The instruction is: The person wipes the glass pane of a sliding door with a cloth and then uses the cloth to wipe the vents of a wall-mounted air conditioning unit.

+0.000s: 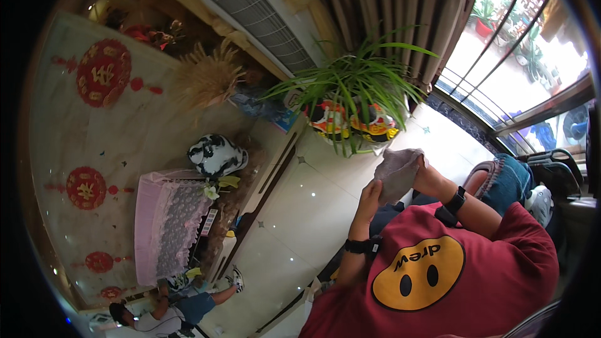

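A crumpled greyish-pink cloth (398, 176) is stretched between my two hands, above my lap. My left hand (371, 197) pinches its near left edge, with the thumb lying along it. The upper right edge is gripped by my right hand (427, 177). Both wrists carry dark bands. Part of the cloth's rim folds over near my right hand, and the fingers behind it are hidden.
A leafy spider plant (361, 80) stands ahead beside colourful figurines (350, 122). Along the left are a TV cabinet (263, 188), a black-and-white ornament (217, 156) and a lace-covered screen (173, 225). Another person (159, 319) is at the lower left; a window (512, 42) is right.
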A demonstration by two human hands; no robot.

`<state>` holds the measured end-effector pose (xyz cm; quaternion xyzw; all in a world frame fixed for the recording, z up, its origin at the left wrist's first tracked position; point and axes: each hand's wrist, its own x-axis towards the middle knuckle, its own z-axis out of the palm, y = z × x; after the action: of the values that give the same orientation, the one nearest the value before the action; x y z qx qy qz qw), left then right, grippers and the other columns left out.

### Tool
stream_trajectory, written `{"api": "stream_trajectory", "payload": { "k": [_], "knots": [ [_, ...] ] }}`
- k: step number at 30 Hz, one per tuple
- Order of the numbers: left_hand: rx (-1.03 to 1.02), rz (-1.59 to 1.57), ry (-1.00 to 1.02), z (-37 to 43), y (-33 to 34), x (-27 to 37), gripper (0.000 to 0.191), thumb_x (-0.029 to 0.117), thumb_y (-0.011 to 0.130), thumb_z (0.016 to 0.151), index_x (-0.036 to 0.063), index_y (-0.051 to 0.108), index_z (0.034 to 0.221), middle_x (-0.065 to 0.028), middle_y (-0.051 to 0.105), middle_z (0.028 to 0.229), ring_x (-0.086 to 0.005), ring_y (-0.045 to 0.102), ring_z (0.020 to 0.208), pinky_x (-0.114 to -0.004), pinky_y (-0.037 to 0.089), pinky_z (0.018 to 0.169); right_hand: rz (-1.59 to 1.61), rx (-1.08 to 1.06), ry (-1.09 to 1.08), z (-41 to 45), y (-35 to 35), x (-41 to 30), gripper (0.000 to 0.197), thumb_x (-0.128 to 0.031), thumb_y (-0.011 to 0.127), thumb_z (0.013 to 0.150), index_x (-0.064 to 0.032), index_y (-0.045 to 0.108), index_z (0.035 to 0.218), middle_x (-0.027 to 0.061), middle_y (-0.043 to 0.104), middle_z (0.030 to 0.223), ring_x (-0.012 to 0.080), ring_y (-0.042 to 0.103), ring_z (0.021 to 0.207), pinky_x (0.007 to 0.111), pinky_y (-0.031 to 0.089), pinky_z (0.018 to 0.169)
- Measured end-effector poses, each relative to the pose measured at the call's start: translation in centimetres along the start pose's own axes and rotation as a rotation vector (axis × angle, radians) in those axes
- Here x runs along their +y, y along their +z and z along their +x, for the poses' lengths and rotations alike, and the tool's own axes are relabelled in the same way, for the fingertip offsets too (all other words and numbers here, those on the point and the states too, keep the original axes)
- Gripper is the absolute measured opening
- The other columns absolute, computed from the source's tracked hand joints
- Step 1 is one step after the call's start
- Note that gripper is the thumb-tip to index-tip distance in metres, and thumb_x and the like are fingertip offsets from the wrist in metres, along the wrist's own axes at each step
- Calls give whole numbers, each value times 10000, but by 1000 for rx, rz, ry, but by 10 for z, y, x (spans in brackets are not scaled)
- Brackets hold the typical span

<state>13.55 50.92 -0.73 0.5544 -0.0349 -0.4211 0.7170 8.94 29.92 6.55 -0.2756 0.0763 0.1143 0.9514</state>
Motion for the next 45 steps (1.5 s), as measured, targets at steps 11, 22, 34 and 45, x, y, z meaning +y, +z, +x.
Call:
{"api": "stream_trajectory", "payload": {
  "k": [11, 22, 34, 45],
  "knots": [
    [209, 461, 506, 3, -76, 158, 302, 184, 568, 994, -83, 621, 862, -2, 542, 815, -100, 465, 695, -252, 364, 605, -843, 138, 71, 114, 21, 35, 384, -264, 414, 1040, 13, 534, 1277, 130, 612, 1244, 256, 624, 1107, 365, 536, 863],
    [175, 1005, 787, 74, -129, 325, 148, 85, 655, 880, -23, 609, 791, -137, 573, 799, -335, 555, 710, -396, 453, 630, -130, -80, -3, 265, 65, 18, 615, -460, 480, 1011, 85, 482, 1297, 193, 540, 1319, 242, 531, 1236, 362, 433, 1019],
    [-50, 891, 890, 132, -280, 369, 167, 51, 673, 839, -33, 571, 736, -158, 591, 778, -333, 565, 639, -375, 454, 562, 193, 260, -3, 428, 112, 22, 356, -126, 508, 908, -45, 578, 1247, 81, 659, 1185, 243, 626, 1113, 415, 510, 945],
    [-40, 227, 239, 226, -405, 425, 216, 171, 548, 1003, 4, 626, 890, 47, 541, 764, -30, 461, 692, -211, 387, 613, 227, 310, -459, 489, 156, 48, 453, -119, 433, 922, -23, 488, 1362, 120, 593, 1306, 289, 564, 1213, 452, 422, 1066]
  ]
}}
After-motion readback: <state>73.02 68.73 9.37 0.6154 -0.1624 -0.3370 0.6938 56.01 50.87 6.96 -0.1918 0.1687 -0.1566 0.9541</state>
